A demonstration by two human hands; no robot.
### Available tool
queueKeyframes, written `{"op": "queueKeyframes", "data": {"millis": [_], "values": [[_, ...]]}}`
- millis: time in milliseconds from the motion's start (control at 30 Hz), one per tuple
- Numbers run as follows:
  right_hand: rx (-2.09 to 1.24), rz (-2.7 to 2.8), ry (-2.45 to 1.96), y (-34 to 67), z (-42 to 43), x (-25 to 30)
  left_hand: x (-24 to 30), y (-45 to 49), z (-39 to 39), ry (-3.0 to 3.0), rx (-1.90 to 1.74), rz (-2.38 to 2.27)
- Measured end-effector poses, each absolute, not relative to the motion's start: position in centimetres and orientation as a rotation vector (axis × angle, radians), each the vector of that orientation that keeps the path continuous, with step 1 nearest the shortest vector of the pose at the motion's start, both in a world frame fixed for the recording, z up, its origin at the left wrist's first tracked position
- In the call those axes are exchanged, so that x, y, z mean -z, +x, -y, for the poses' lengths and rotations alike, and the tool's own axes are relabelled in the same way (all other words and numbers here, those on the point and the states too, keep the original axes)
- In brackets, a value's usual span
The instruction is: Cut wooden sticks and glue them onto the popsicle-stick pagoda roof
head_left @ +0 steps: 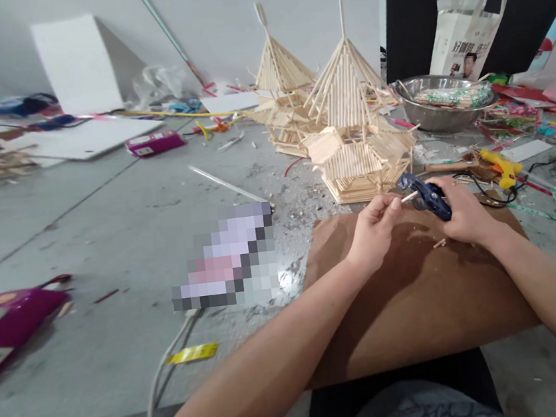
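My left hand (375, 229) is closed in a pinch on a short wooden stick (408, 197), held just in front of the nozzle of a dark blue glue gun (426, 197). My right hand (464, 213) is wrapped round that glue gun. Both hands hover over a brown cardboard sheet (409, 300) lying on the grey floor. A small stick piece (439, 243) lies on the cardboard under my right hand. Just beyond the hands stands a pagoda model (356, 133) built of wooden sticks, with a second stick pagoda (281, 94) behind it.
A yellow glue gun (502, 169) with a black cord lies right of the model. A steel bowl (441, 104) and a white tote bag (468, 29) sit at the back right amid colourful scraps. A magenta packet (7, 326) lies left, a white cable (163, 372) near my left arm.
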State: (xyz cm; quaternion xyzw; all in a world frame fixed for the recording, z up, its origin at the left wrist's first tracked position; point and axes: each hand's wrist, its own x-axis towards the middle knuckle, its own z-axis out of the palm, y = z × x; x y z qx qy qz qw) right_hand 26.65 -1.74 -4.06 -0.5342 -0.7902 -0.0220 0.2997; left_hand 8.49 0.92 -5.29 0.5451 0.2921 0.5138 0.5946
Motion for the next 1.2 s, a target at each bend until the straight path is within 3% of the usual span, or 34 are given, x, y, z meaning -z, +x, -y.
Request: {"op": "queueKeyframes", "data": {"millis": [867, 1200], "values": [[0.027, 2.099, -1.649, 26.3, 2.4, 3.8, 4.8, 8.3, -0.9, 1.396, -1.209, -0.703], [-0.06, 2.173, -1.772, 24.9, 3.0, 3.4, 5.0, 7.4, -1.0, 1.945, -1.213, -0.959]]}}
